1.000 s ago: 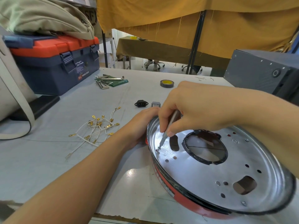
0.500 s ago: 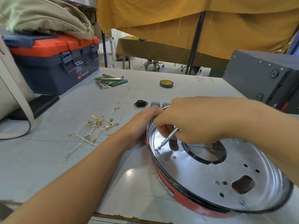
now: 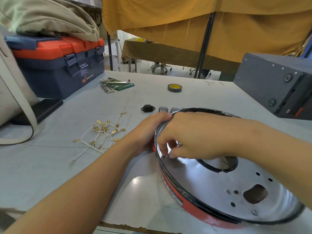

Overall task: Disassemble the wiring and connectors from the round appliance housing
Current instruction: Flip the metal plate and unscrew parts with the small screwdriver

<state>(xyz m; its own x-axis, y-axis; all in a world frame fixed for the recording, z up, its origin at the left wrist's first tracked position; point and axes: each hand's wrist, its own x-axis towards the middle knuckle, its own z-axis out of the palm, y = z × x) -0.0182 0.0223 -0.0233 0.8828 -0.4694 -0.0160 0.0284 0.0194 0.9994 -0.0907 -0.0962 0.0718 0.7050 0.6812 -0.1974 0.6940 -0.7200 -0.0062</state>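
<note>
The round housing [image 3: 219,186] lies on the table, silver inside with a red outer band and a black rim. My left hand [image 3: 148,130] grips its left rim from outside. My right hand [image 3: 194,137] reaches inside, near the left wall, with its fingertips pinched on a small screw-like part [image 3: 166,156] at the floor of the housing; a thin metal tool shaft [image 3: 178,145] shows in the palm. A bundle of white wires with gold terminals [image 3: 101,134] lies loose on the table to the left. A black power socket [image 3: 148,108] and grey switches [image 3: 163,109] lie behind the housing.
A blue and orange toolbox [image 3: 57,65] stands at the back left with a beige bag on it. Hex keys [image 3: 114,84] and a tape roll [image 3: 174,87] lie farther back. A dark grey box [image 3: 273,83] stands at the right. The near table edge runs just below the housing.
My right hand has dropped lower into the housing and curled over; the tool tip that pointed at the floor is now hidden, and the fingertips pinch a small part there. The left hand stays put.
</note>
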